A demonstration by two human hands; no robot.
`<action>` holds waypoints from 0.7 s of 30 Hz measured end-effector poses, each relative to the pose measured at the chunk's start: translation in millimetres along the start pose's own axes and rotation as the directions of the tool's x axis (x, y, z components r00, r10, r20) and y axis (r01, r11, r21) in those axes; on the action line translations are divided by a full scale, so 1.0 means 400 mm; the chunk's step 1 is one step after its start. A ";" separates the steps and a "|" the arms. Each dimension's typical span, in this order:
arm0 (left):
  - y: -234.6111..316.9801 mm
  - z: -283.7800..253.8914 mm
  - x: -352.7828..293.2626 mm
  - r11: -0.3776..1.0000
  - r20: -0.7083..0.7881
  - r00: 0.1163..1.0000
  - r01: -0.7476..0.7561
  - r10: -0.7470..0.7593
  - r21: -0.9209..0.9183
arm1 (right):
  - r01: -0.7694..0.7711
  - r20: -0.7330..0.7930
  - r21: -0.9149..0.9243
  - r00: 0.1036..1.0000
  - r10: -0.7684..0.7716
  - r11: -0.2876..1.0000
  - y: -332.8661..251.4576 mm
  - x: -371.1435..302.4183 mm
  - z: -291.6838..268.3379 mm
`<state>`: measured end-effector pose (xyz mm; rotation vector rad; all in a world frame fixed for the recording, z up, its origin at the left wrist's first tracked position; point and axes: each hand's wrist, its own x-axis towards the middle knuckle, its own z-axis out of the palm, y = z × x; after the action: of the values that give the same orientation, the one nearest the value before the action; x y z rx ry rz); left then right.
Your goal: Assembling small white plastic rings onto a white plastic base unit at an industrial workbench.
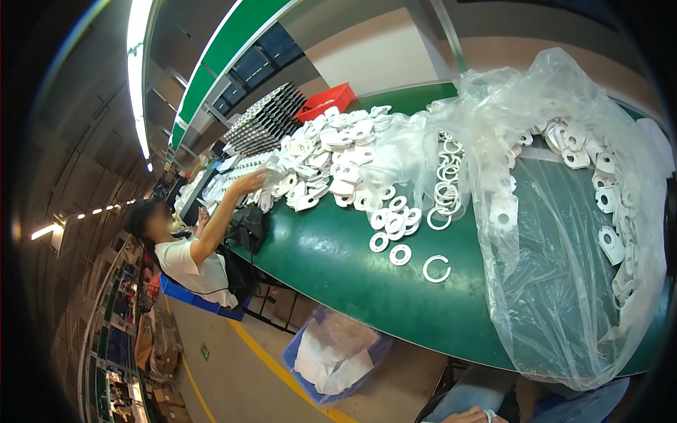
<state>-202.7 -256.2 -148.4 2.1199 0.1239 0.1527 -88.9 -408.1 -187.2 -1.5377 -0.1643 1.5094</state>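
My left hand is low at the bottom edge of the view, over my lap, with its fingers curled closed. A small white part shows at its fingertips, mostly cut off by the frame. Beside that part only a sliver of my right hand appears, and its fingers are hidden. On the green table above my hands lies a clear plastic bag, spread wide with white flat plates in and around it. Left of the bag are an open white ring and several flat white rings.
A large heap of white plates covers the far table, near stacked trays and a red bin. A co-worker sits at the left, reaching into the heap. A lined blue crate stands on the floor below the table edge.
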 end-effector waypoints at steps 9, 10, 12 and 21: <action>-0.045 0.013 -0.015 0.980 0.016 0.992 -0.128 0.127 0.149 | 0.064 -0.027 -0.020 0.998 -0.065 0.998 -0.014 0.003 0.008; -0.045 0.003 -0.014 0.965 0.012 0.982 -0.188 0.189 0.183 | 0.036 -0.033 0.001 0.999 -0.036 0.999 -0.005 0.006 0.007; -0.042 -0.015 -0.009 0.954 0.100 0.978 -0.199 0.181 0.223 | 0.021 -0.046 0.016 0.999 -0.020 1.000 0.004 0.009 0.001; -0.031 -0.078 0.061 0.858 0.372 0.895 -0.381 0.248 0.344 | 0.075 -0.116 -0.044 0.990 -0.079 0.996 0.089 0.056 -0.020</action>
<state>-183.7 -219.9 -141.2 2.5437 -0.4288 -0.0251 -94.9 -416.9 -228.9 -1.6286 -0.1843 1.3589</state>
